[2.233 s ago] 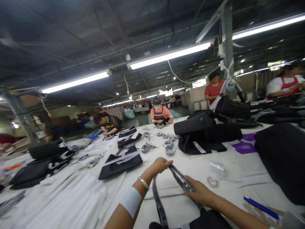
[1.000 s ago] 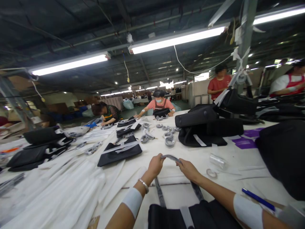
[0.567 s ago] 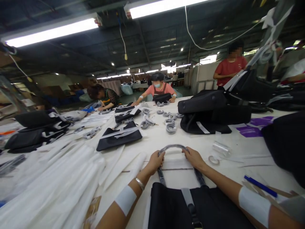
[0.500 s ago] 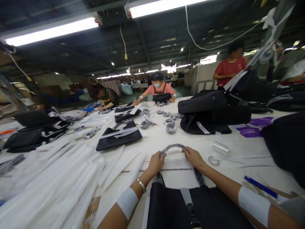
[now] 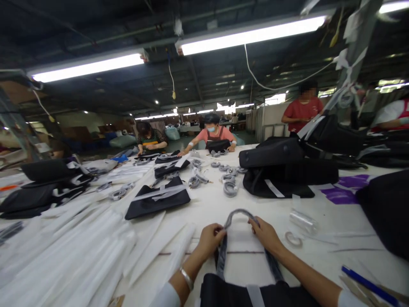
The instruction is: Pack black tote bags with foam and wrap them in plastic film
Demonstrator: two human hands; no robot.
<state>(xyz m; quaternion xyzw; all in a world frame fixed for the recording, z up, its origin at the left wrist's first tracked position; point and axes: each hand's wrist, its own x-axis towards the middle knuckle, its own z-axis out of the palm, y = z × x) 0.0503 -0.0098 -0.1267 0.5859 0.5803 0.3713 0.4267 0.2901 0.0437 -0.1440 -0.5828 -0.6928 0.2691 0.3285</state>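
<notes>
A black bag [image 5: 230, 294] with a pale strip down its front lies at the bottom edge, partly out of view. Its handle [image 5: 240, 212], wrapped in clear film, arches up over the table. My left hand [image 5: 211, 239] pinches the handle's left side, and a bangle circles that wrist. On the right side of the arch, my right hand [image 5: 263, 233] has its fingers closed on the same handle.
White sheets [image 5: 73, 251] cover the left. Black bags [image 5: 159, 198] lie ahead and right, with coiled straps [image 5: 230, 187] between. A tape roll [image 5: 293, 239], clear roll [image 5: 303, 221] and blue pen [image 5: 367, 285] lie right. People work across the table.
The view has tilted up, so the bag and both hands appear lower. The handle's arch looks narrower and taller, with my hands closer together. The person at the far left has raised their head.
</notes>
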